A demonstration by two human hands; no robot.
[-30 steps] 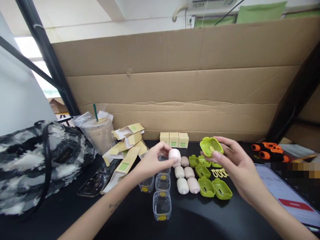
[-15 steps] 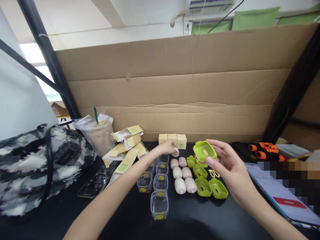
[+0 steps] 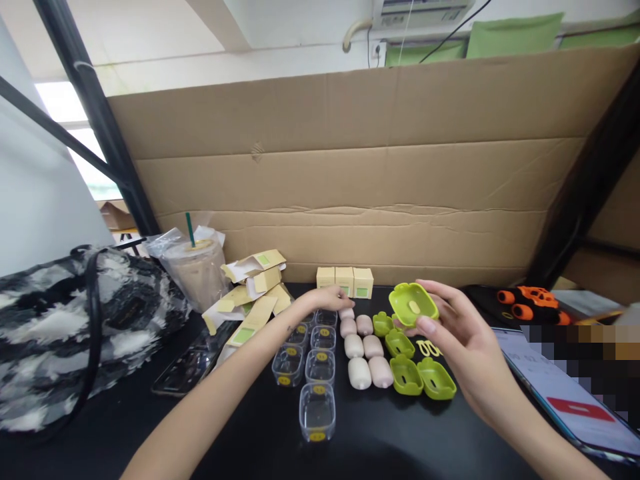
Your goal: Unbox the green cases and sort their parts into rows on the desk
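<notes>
My left hand (image 3: pixel 336 297) reaches to the far end of the pale rounded pieces, its fingers closed on a small pinkish rounded piece (image 3: pixel 347 313) at the row's end. The fingertips partly cover that piece. Raised above the table, my right hand (image 3: pixel 453 320) grips a green scalloped cup (image 3: pixel 413 304) by its edge, hollow side facing me, with a pale oval on its inside. Below it lie several more green cups (image 3: pixel 406 375) and some yellow rings (image 3: pixel 428 348). White and pink rounded pieces (image 3: pixel 359 372) stand in two columns left of the cups.
Clear plastic containers (image 3: pixel 317 410) with yellow stickers line up left of the rounded pieces. Small yellow boxes (image 3: pixel 345 282) stand at the back; opened cartons (image 3: pixel 255 320) pile beside a bagged drink (image 3: pixel 197 273). A phone (image 3: pixel 565 393) lies right, a furry bag (image 3: pixel 125 327) left.
My left hand has lowered the pinkish piece to the far end of the left column. My right hand still holds the green cup, shifted very slightly to the right.
</notes>
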